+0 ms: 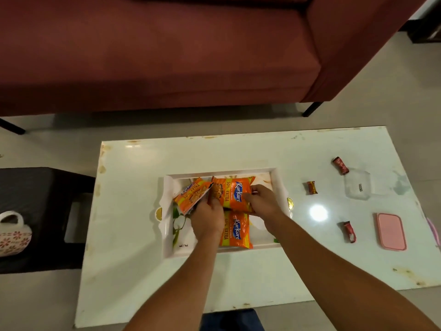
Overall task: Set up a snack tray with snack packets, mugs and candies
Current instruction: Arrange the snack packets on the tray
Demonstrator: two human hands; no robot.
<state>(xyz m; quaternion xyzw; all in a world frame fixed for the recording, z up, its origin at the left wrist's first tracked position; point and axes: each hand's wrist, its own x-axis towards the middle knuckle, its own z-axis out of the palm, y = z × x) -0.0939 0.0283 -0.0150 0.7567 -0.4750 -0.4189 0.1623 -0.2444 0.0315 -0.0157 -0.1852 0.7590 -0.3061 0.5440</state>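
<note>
While both hands grip packets — left hand (206, 217), right hand (261, 201) — these crinkly, light, slippery bags (232, 194) look best pinched at edges.

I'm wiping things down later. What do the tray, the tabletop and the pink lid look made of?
Tray: probably glossy moulded plastic or melamine, white with printed flowers. Tabletop: glossy white laminate or stone-look; it mirrors a lamp and its edges are chipped. Pink lid: matte soft-looking plastic.

Home living room: maroon sofa (155, 56), coffee table (133, 271).
</note>
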